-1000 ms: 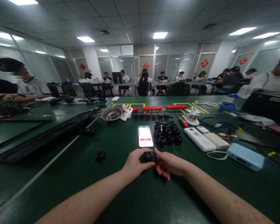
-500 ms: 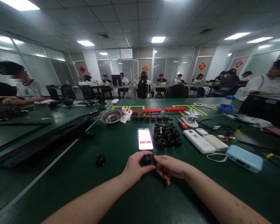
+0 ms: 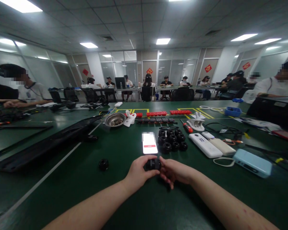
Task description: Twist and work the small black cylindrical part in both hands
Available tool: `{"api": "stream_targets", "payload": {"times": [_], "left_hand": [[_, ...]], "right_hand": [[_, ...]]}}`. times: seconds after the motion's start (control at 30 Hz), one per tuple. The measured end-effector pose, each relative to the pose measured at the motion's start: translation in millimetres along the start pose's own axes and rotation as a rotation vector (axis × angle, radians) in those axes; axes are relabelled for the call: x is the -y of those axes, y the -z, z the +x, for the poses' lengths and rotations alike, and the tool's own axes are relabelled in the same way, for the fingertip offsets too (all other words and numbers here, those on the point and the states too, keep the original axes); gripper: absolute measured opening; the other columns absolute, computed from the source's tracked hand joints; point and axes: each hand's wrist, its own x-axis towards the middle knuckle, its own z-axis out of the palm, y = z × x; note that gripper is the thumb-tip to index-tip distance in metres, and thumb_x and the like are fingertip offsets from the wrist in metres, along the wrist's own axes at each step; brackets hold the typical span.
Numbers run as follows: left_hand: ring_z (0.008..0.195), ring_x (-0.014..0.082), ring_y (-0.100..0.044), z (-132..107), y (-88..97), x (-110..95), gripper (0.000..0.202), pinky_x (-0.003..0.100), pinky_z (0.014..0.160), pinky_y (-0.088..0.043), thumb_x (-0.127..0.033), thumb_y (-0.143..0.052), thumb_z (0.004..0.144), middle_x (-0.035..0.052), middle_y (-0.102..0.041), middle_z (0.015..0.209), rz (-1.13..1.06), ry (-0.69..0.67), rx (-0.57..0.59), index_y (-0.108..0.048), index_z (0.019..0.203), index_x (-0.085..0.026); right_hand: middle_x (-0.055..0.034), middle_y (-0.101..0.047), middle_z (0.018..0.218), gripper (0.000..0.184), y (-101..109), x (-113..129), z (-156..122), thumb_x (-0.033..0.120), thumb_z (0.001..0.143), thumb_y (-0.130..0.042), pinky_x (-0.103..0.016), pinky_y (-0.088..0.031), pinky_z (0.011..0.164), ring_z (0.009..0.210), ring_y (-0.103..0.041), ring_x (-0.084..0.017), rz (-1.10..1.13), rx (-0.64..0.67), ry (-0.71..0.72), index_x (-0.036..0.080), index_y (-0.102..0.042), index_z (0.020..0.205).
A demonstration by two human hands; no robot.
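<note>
Both my hands meet over the green table (image 3: 134, 210) on one small black round part (image 3: 153, 164). My left hand (image 3: 139, 172) grips its left end and my right hand (image 3: 174, 171) pinches its right end. Just beyond them lies a lit phone (image 3: 149, 143). To the phone's right sits a cluster of several black round parts (image 3: 172, 140). One more black round part (image 3: 103, 164) lies alone to the left of my left hand.
White power banks (image 3: 204, 145) and a light blue box (image 3: 252, 162) lie at the right among cables. A metal bowl (image 3: 114, 119), red parts (image 3: 156, 113) and a red-handled screwdriver (image 3: 186, 126) sit farther back. A long black panel (image 3: 48, 140) lies left. People sit around the tables.
My hands stay joined on the black part, with the fingers shifting slightly. The view tilted up a little at first, then held.
</note>
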Motion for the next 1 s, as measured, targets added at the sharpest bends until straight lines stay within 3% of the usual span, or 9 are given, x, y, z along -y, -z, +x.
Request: {"api": "stream_targets", "payload": {"times": [0.07,0.13,0.33,0.43,0.5,0.63,0.73,0.9,1.0], "left_hand": [[0.09,0.0183,-0.055,-1.0,-0.2,-2.5,0.037,0.032,0.081,-0.041,-0.026,-0.067,0.062,0.0024,-0.061,0.096,0.008,-0.024,-0.003,-0.056,0.098,-0.022],[0.09,0.018,-0.055,-1.3,0.1,-3.7,0.038,0.032,0.081,-0.041,-0.027,-0.067,0.062,0.0023,-0.061,0.096,0.013,-0.041,0.013,-0.056,0.098,-0.022],[0.093,0.0191,-0.054,2.1,2.2,2.3,0.045,0.033,0.084,-0.041,-0.029,-0.068,0.06,0.0031,-0.061,0.101,0.028,0.031,0.127,-0.055,0.102,-0.023],[0.091,0.0194,-0.055,2.2,2.1,3.3,0.043,0.033,0.082,-0.042,-0.03,-0.068,0.06,0.0036,-0.061,0.099,0.048,0.04,0.116,-0.056,0.101,-0.022],[0.091,0.019,-0.055,1.1,1.7,1.7,0.041,0.032,0.082,-0.042,-0.03,-0.067,0.062,0.0032,-0.061,0.099,0.05,0.015,0.086,-0.056,0.1,-0.022],[0.09,0.0185,-0.055,-1.0,1.1,-2.3,0.04,0.032,0.082,-0.042,-0.029,-0.067,0.062,0.0025,-0.062,0.097,0.054,-0.014,0.051,-0.056,0.1,-0.022],[0.09,0.0181,-0.055,-0.2,0.8,-1.6,0.039,0.031,0.082,-0.042,-0.028,-0.066,0.063,0.0015,-0.062,0.097,0.048,-0.021,0.092,-0.056,0.1,-0.024],[0.092,0.0194,-0.055,2.5,1.3,5.0,0.042,0.033,0.082,-0.042,-0.03,-0.067,0.061,0.0032,-0.061,0.1,0.081,0.044,0.088,-0.056,0.101,-0.023],[0.091,0.019,-0.055,1.6,1.5,3.9,0.039,0.032,0.082,-0.042,-0.03,-0.066,0.063,0.0031,-0.061,0.099,0.071,0.036,0.071,-0.056,0.1,-0.023]], "right_hand": [[0.0026,-0.045,0.044,0.063,-0.2,-1.7,1.5,0.069,0.074,-0.02,-0.018,-0.042,0.031,0.035,-0.042,-0.006,-0.015,0.014,-0.046,0.013,-0.05,0.068],[0.0026,-0.043,0.04,0.065,-0.1,-3.4,2.6,0.067,0.075,-0.02,-0.018,-0.041,0.031,0.032,-0.041,-0.006,-0.029,0.006,-0.058,0.011,-0.051,0.064],[0.0063,-0.047,0.047,0.041,3.5,-2.6,1.6,0.054,0.066,-0.056,-0.017,-0.043,0.037,0.037,-0.043,-0.004,-0.062,-0.033,0.009,0.014,-0.048,0.07],[0.0081,-0.048,0.052,0.04,3.4,-0.5,0.2,0.044,0.059,-0.068,-0.016,-0.043,0.037,0.04,-0.045,-0.004,-0.079,-0.069,0.024,0.017,-0.046,0.08],[0.0059,-0.05,0.05,0.041,2.4,-0.3,0.3,0.055,0.067,-0.055,-0.017,-0.043,0.035,0.039,-0.046,-0.006,-0.084,-0.063,-0.011,0.017,-0.047,0.079],[0.0006,-0.049,0.041,0.065,1.6,-3.5,2.7,0.067,0.075,-0.017,-0.019,-0.041,0.031,0.032,-0.045,-0.007,-0.082,-0.022,-0.086,0.011,-0.052,0.067],[0.0018,-0.047,0.041,0.06,2.6,-5.3,3.8,0.065,0.075,-0.026,-0.017,-0.041,0.032,0.033,-0.045,-0.006,-0.073,-0.026,-0.067,0.011,-0.051,0.064],[0.0071,-0.047,0.055,0.039,2.6,-1.8,1.4,0.051,0.063,-0.061,-0.017,-0.044,0.037,0.042,-0.045,-0.005,-0.048,-0.069,0.009,0.017,-0.044,0.075],[0.0047,-0.049,0.055,0.042,1.8,-0.5,1.0,0.058,0.071,-0.046,-0.018,-0.043,0.035,0.042,-0.046,-0.006,-0.054,-0.058,-0.021,0.017,-0.045,0.077]]}}
